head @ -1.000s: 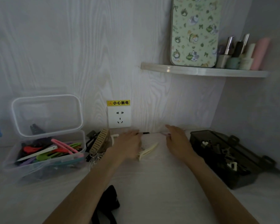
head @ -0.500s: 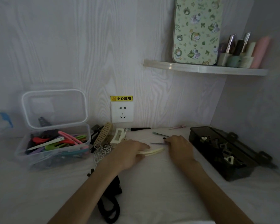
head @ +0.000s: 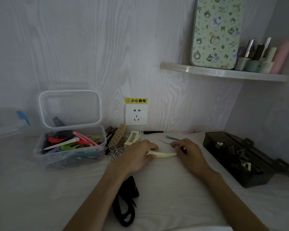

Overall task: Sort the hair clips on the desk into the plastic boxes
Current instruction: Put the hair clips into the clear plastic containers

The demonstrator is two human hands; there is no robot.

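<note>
- Head view: the left hand (head: pixel 137 155) grips one end of a long cream plastic duckbill hair clip (head: pixel 163 154) lying on the white wood-grain desk (head: pixel 165 189); the right hand (head: pixel 188 153) curls its fingers round a small dark clip (head: pixel 182 148), though I cannot tell how firmly.
- To do this step well, I judge the cream clip should be lifted level by its pinched end and carried to nine o'clock, into the open clear plastic box of coloured flat clips (head: pixel 70 145), clearing its rim.
- The smoky dark plastic box of small claw clips (head: pixel 237 155) sits at three o'clock.
- At twelve o'clock, along the wall, unsorted clips lie below a white wall socket (head: pixel 136 114).
- A shelf (head: pixel 223 73) at one o'clock carries a patterned green tin and cosmetics.
</note>
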